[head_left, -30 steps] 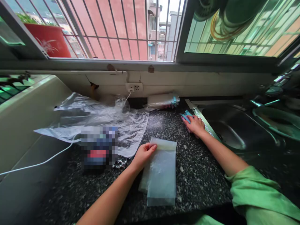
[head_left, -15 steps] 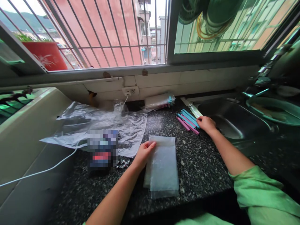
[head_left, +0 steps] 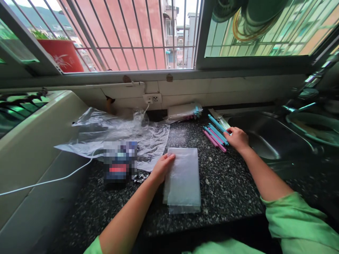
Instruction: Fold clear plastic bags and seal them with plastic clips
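Flat on the dark speckled counter (head_left: 222,183) in front of me lies a small stack of clear plastic bags (head_left: 184,180). My left hand (head_left: 160,168) grips their upper left edge, thumb on top and fingers beneath. To the right, my right hand (head_left: 238,139) is closed in a pinch on the near end of a slim blue bag-sealing clip (head_left: 217,121). That clip points away to the left, set apart from the others. Just beside it, several blue and pink clips (head_left: 211,138) form a loose pile on the counter.
A crumpled clear plastic sheet (head_left: 124,132) spreads at the left, near a pixelated object (head_left: 120,162) and a white cable (head_left: 58,179). Another clear packet with clips (head_left: 182,112) lies by the wall below the socket (head_left: 153,98). A steel sink (head_left: 272,137) borders the right side.
My right hand first covered the clips, then moved to their right ends, and now has one blue clip separated from the pile. The left hand keeps its grip on the bags.
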`<state>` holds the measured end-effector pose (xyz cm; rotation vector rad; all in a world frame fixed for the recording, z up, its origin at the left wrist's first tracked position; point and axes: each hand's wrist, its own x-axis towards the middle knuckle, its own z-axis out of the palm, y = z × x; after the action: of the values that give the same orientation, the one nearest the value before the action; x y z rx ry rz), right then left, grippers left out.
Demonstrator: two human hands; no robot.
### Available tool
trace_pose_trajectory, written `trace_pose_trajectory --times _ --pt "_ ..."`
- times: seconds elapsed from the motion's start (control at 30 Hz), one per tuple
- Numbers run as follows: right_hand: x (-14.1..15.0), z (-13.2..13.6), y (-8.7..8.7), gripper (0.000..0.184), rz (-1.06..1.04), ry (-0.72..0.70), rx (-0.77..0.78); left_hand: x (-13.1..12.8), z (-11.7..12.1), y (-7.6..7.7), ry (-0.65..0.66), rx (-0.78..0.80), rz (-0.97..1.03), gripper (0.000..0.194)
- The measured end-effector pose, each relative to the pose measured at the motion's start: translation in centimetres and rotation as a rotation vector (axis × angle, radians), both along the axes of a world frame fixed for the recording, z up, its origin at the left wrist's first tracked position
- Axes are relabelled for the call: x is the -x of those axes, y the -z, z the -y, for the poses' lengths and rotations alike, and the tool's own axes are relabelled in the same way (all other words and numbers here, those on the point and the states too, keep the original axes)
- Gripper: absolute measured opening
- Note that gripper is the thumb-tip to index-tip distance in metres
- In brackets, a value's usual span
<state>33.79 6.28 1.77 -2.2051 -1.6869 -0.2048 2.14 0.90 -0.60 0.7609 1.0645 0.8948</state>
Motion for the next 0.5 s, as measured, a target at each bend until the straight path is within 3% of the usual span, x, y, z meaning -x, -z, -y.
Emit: trace_pose_trajectory --times 0.27,0.37,0.5 --pt "6.5 4.3 -0.3 0.015 -0.253 -0.738 -0.263 0.1 0.1 0.0 0.072 -0.026 -0.016 0.04" --pt "8.3 5.8 0.1 0.013 -0.286 -0.849 -0.294 0.1 0.2 -0.2 0.092 -0.026 -0.007 0.039" --pt "9.3 6.6 0.8 0.014 -0.248 -0.895 -0.279 -0.1 0.3 -0.3 0.06 -0.006 -0.042 0.032"
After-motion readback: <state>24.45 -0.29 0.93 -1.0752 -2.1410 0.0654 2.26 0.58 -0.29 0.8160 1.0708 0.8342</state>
